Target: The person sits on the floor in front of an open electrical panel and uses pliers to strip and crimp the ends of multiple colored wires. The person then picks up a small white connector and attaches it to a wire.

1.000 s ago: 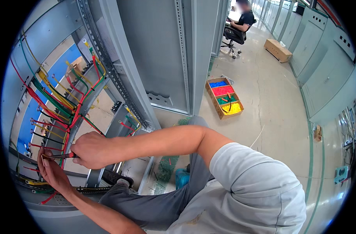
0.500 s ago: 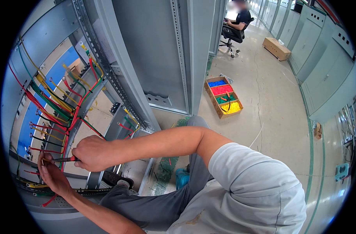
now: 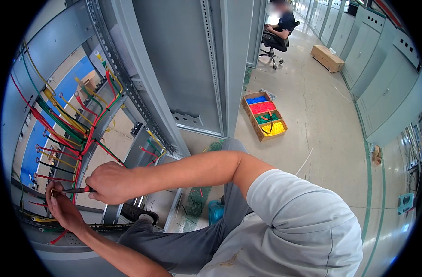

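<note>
The right hand (image 3: 110, 183) wraps its grip around the red handle of a slim dark tool (image 3: 76, 189), whose tip meets the left hand (image 3: 66, 211). That hand's fingers curl there; whether its grip pinches anything, I cannot tell. Bundled wires (image 3: 84, 147) run just above. A 4-compartment box (image 3: 253, 121) sits on the floor (image 3: 321, 157).

My right hand (image 3: 110, 182): closed round red-handled tool (image 3: 77, 189), tip at left fingers. My left hand (image 3: 66, 214): pinching small piece (image 3: 52, 191), possibly wire end, poorly seen. Nearby: red, green, yellow wires (image 3: 85, 143); grey cabinet frame (image 3: 144, 60). On floor (image 3: 326, 115): four-compartment box (image 3: 275, 137), blue, red, green, yellow contents. Beyond: seated person (image 3: 286, 25).
</note>
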The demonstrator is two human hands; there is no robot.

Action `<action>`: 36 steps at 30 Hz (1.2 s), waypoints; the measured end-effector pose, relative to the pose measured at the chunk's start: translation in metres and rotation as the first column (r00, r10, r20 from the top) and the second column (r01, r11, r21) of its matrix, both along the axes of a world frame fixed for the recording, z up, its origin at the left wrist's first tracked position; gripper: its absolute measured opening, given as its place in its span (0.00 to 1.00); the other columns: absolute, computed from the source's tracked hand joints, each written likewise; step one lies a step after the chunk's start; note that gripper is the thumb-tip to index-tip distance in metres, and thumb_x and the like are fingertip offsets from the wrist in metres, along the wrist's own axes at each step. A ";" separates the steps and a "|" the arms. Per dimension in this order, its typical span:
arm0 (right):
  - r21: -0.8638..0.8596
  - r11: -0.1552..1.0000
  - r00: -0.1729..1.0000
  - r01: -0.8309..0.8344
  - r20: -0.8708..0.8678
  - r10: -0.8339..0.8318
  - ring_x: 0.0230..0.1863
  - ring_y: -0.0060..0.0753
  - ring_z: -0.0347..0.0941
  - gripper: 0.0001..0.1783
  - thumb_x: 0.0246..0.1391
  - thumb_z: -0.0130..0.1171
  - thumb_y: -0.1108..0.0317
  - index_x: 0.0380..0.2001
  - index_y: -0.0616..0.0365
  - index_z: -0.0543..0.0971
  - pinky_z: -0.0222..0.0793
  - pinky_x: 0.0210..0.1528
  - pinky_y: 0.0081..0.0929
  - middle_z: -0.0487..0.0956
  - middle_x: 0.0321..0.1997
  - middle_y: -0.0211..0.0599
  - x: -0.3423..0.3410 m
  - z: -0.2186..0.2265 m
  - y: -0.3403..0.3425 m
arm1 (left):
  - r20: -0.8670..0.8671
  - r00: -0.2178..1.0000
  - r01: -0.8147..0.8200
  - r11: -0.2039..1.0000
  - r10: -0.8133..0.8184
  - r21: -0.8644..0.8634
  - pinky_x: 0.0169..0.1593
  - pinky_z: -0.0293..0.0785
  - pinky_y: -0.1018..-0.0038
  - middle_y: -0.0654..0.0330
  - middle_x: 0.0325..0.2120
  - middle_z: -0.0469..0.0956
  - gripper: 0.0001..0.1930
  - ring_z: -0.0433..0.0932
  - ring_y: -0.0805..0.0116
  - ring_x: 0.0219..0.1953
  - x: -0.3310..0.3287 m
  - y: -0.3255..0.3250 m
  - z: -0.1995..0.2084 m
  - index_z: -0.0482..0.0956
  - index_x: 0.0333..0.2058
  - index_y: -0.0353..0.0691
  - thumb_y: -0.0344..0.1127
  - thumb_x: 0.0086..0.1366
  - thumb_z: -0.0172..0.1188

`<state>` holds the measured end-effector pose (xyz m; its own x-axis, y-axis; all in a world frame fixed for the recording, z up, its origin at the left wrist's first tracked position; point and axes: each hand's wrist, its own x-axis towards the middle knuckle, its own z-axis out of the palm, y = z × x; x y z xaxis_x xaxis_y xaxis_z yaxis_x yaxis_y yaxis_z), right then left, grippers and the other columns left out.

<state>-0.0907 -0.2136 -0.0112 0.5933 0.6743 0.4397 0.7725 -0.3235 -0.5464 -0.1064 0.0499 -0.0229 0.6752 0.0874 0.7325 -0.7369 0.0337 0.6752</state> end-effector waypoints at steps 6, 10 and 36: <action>0.014 1.000 1.000 -0.001 -0.017 0.001 0.36 0.59 0.79 0.17 0.59 0.60 0.58 0.38 0.63 0.82 0.73 0.41 0.52 0.81 0.26 0.50 -0.003 0.000 -0.004 | -0.003 1.000 0.031 1.000 -0.031 0.000 0.58 0.56 0.69 0.55 0.43 0.69 0.23 0.65 0.66 0.49 0.001 0.000 -0.001 0.70 0.57 0.26 0.40 0.73 0.46; 0.003 1.000 1.000 0.006 -0.020 -0.006 0.39 0.58 0.79 0.17 0.59 0.60 0.58 0.38 0.63 0.82 0.73 0.43 0.51 0.81 0.28 0.51 -0.002 -0.001 -0.003 | -0.001 0.999 0.045 0.999 -0.045 0.026 0.54 0.57 0.71 0.56 0.43 0.69 0.24 0.65 0.67 0.49 0.001 0.003 -0.001 0.70 0.57 0.26 0.41 0.72 0.47; -0.071 0.997 0.998 -0.018 -0.062 0.014 0.37 0.62 0.78 0.22 0.64 0.55 0.53 0.38 0.65 0.80 0.71 0.43 0.54 0.81 0.29 0.55 0.000 0.029 0.005 | 0.019 1.000 -0.002 1.000 0.002 0.024 0.57 0.65 0.66 0.52 0.40 0.80 0.25 0.77 0.62 0.47 -0.007 -0.036 0.011 0.78 0.50 0.27 0.44 0.61 0.56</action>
<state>-0.0907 -0.2087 0.0175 0.6065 0.7123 0.3533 0.7438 -0.3513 -0.5686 -0.1130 0.0143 -0.0115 0.6610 0.0715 0.7470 -0.7496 0.0163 0.6617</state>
